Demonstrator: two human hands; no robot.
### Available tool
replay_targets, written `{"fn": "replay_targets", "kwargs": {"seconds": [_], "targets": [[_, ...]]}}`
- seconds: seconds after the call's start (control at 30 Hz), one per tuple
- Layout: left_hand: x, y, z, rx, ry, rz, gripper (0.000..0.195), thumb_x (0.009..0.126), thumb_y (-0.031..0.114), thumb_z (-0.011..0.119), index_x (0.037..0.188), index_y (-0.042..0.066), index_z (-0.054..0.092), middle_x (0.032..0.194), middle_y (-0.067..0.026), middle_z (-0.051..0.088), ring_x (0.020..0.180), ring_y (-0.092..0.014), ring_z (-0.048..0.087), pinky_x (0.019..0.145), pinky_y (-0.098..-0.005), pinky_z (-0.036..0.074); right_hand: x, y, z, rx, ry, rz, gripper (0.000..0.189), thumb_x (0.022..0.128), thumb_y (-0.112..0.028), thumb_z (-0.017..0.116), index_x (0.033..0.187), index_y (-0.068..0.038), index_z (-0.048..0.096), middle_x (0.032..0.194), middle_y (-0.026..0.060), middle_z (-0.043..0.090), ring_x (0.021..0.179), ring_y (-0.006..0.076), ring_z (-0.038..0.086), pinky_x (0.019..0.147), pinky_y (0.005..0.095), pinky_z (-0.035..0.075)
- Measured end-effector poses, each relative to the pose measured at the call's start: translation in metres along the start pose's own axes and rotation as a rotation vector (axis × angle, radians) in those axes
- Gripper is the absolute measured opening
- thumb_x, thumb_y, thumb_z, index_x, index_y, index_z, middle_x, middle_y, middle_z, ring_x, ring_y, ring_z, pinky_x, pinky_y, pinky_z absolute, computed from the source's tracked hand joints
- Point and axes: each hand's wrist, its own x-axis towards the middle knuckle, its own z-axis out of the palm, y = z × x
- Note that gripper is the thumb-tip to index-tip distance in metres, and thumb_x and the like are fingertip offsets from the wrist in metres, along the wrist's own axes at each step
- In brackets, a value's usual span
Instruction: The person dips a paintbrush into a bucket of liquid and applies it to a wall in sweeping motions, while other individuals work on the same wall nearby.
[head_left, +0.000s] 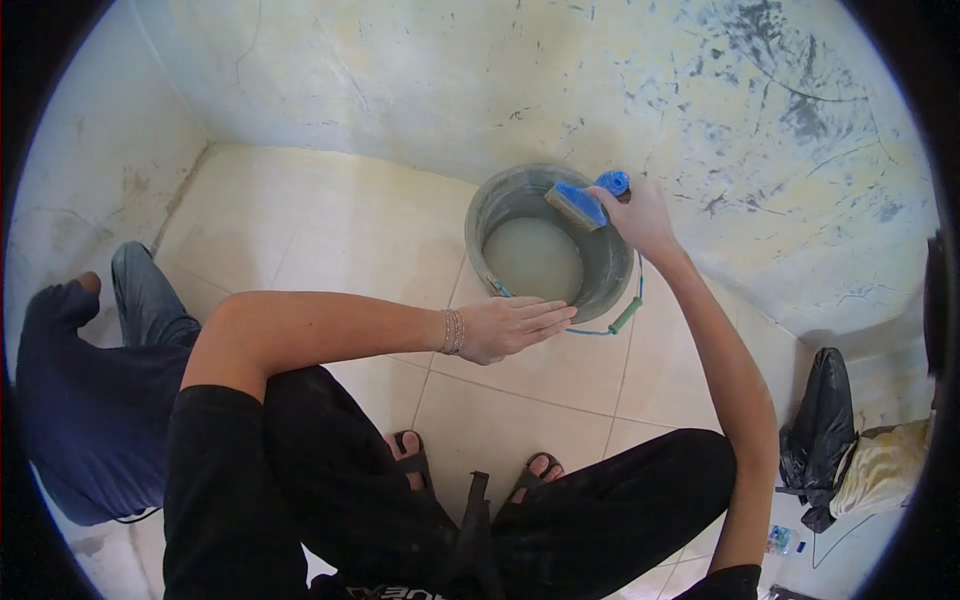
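Note:
A wide blue brush (576, 204) with pale bristles is gripped in my right hand (639, 216), over the right part of a grey bucket's mouth. Inside the bucket (495, 199) lies cloudy, greyish liquid (534, 259). The bristles tilt down above the liquid, apart from it. My left hand (517, 326) is held flat, fingers extended and close together, by the bucket's near rim; whether it touches the rim I cannot tell. A wire handle with a green grip (625, 316) hangs down at the bucket's near right side.
Beige floor tiles (360, 217) lie under the bucket. A scuffed, cracked wall (450, 82) rises just behind it. Another person in a dark blue top (97, 420) is close on my left. To the right are a black plastic bag (821, 420), a pale sack (881, 465) and a plastic bottle (782, 540).

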Motion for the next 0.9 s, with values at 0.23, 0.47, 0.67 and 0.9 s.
{"fn": "replay_targets", "kwargs": {"seconds": [0.23,0.47,0.67,0.9], "targets": [[-0.001,0.0,-0.003,0.008,-0.029,0.0,0.089,0.06,0.006,0.068,0.136,-0.009,0.024,0.147,-0.0218,0.018,0.136,-0.03,0.023,0.11,-0.0395,0.027,-0.005,-0.007,0.004,-0.088,0.028,-0.092,0.022,0.081,-0.019,0.067,0.086,0.002,0.065,0.073,0.0186,0.064,0.067,0.0294,0.064,0.063,0.0357,0.049],[-0.002,0.0,0.002,-0.003,0.019,0.001,0.087,0.061,0.004,0.066,0.136,-0.009,0.024,0.147,-0.0219,0.017,0.137,-0.03,0.022,0.109,-0.0407,0.027,-0.007,-0.015,0.002,-0.224,0.05,-0.204,0.018,0.082,-0.016,0.065,0.092,-0.001,0.064,0.084,0.0181,0.064,0.076,0.033,0.063,0.068,0.0373,0.049],[-0.002,0.001,0.004,-0.078,0.026,-0.011,0.085,0.061,0.002,0.062,0.136,-0.01,0.024,0.148,-0.0216,0.017,0.137,-0.03,0.021,0.111,-0.0401,0.023,-0.006,-0.01,0.008,-0.379,0.032,-0.257,0.016,0.083,-0.018,0.063,0.091,-0.005,0.063,0.079,0.0168,0.063,0.07,0.0345,0.061,0.061,0.0393,0.048],[-0.002,0.001,0.003,-0.075,0.007,-0.028,0.085,0.063,0.004,0.063,0.137,-0.009,0.023,0.149,-0.0212,0.015,0.138,-0.03,0.02,0.11,-0.0411,0.025,-0.014,-0.006,0.018,-0.496,-0.032,-0.298,0.016,0.084,-0.018,0.062,0.095,-0.007,0.059,0.075,0.0146,0.061,0.065,0.0317,0.06,0.058,0.0393,0.048]]}}
